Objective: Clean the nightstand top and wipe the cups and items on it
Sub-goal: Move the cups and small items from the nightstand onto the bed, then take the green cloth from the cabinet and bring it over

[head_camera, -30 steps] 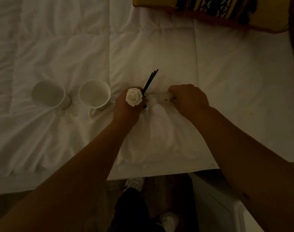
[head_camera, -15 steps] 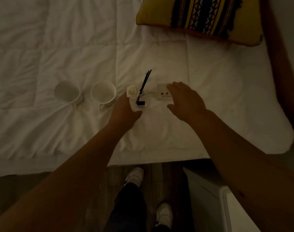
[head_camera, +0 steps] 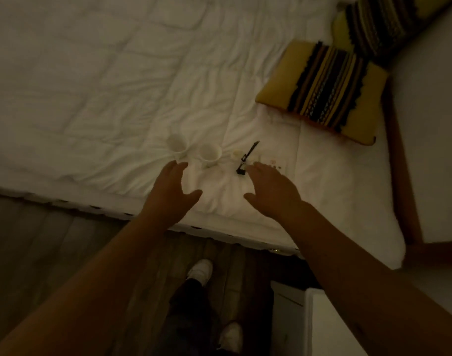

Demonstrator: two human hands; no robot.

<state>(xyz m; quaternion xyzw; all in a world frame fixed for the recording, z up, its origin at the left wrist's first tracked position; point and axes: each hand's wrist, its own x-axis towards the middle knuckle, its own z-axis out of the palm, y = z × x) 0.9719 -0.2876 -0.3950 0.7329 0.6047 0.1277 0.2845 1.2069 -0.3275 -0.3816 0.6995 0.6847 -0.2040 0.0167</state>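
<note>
**Both my hands let go and pull back from the things on the bed**

My left hand [head_camera: 172, 192] hangs over the white bedding [head_camera: 91, 98] with fingers straight and spread, thumb out, holding nothing. Half a second ago it was cupped beside the small white rose; now it sits back toward me, its fingertips pointing at about 12 o'clock toward the left cup [head_camera: 178, 146], close but not touching.

The two white cups stand upright side by side on the quilt, just as before; the right cup [head_camera: 210, 154] is just beside the left one, at its 3 o'clock.

At 3 o'clock from the right cup lies the white rose [head_camera: 237, 153], pale and hard to make out in the dim light. Touching or just beside it is the diffuser [head_camera: 241, 168], its black sticks [head_camera: 251, 149] leaning toward 1 o'clock.

My right hand [head_camera: 271, 191] is loose and spread too, gripping nothing. Earlier it covered the small white box; now it has drawn back, fingertips just beside the diffuser's base. Whether they touch it I cannot tell. The box [head_camera: 276, 163] is only a faint shape at 1 o'clock from my fingers.

The view has swung, so the striped yellow cushion [head_camera: 322, 88] now sits at 2 o'clock and a white nightstand [head_camera: 322, 322] shows at 5 o'clock by my shoes.
</note>
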